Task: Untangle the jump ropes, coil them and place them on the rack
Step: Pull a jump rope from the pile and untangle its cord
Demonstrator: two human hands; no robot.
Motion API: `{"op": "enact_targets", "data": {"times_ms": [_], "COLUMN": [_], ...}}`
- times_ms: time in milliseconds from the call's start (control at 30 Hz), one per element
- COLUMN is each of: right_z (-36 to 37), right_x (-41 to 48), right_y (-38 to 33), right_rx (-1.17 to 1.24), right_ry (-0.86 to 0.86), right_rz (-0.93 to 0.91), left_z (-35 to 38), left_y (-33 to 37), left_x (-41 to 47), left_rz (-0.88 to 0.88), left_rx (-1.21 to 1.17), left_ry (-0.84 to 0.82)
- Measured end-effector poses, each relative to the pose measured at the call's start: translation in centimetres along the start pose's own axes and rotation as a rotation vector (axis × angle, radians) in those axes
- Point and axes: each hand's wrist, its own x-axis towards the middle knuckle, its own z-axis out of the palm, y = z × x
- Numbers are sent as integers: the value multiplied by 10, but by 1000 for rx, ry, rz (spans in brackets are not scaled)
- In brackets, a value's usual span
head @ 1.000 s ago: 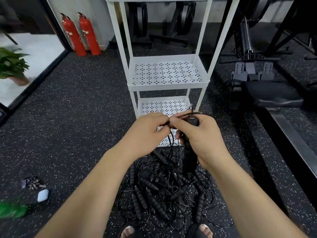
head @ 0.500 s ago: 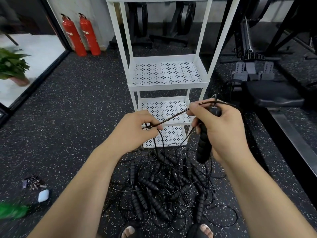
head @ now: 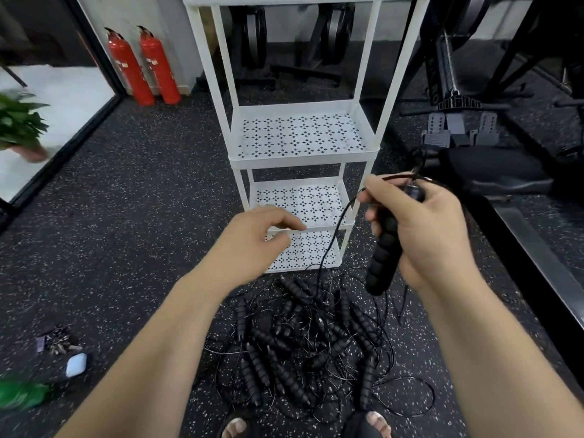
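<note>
A tangled pile of black jump ropes (head: 303, 346) with ribbed foam handles lies on the floor at my feet. My right hand (head: 423, 229) grips one black handle (head: 384, 257) upright and pinches its thin cord (head: 339, 222) between thumb and forefinger; the cord drops down into the pile. My left hand (head: 252, 245) hovers in front of the rack's lower shelves with loosely curled fingers and nothing in it. The white metal rack (head: 303, 159) with perforated shelves stands just beyond the pile, and its shelves are bare.
Two red fire extinguishers (head: 142, 67) stand at the back left wall. A potted plant (head: 19, 128) is at the far left. Keys (head: 57, 343) and a small white case (head: 76, 363) lie on the floor at left. Gym machines (head: 474, 147) crowd the right side.
My hands have moved apart. The left hand let go of the cord and opened. The right hand carried the handle further right, and the cord now hangs slack.
</note>
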Motion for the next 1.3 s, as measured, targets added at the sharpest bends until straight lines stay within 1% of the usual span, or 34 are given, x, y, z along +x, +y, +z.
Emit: {"op": "enact_targets", "data": {"times_ms": [167,333,467,533,600,700,767,900,1000,1167,1300], "right_z": [5,0,-14,-21,-21,-13,-6,10,21,29,28], "right_x": [-2,0,6,9,10,8,6,-1,-7,-12,-11], "right_y": [-1,-7,-15,-16,-15,-10,-4,14,25,25,16], "right_rx": [6,62,195,217,226,230,205,53,-30,-54,-3], "right_ry": [-15,25,120,156,165,135,72,-55,-142,-158,-79], "right_rz": [-3,-22,-45,-58,-54,-16,32,133,157,110,61], "left_z": [22,28,13,7,5,6,6,7,8,7,2], "left_y": [17,14,3,-4,-7,-5,-1,13,21,16,4], "left_x": [2,1,0,-1,-1,0,2,2,1,3,4], "left_rz": [12,-33,-83,-115,-99,-46,-18,32,68,74,29], "left_rx": [-118,-118,-125,-110,-99,-129,-147,-205,-196,-235,-246], "left_ry": [-108,-192,-164,-142,-108,-51,-24,-6,-6,-35,-67]}}
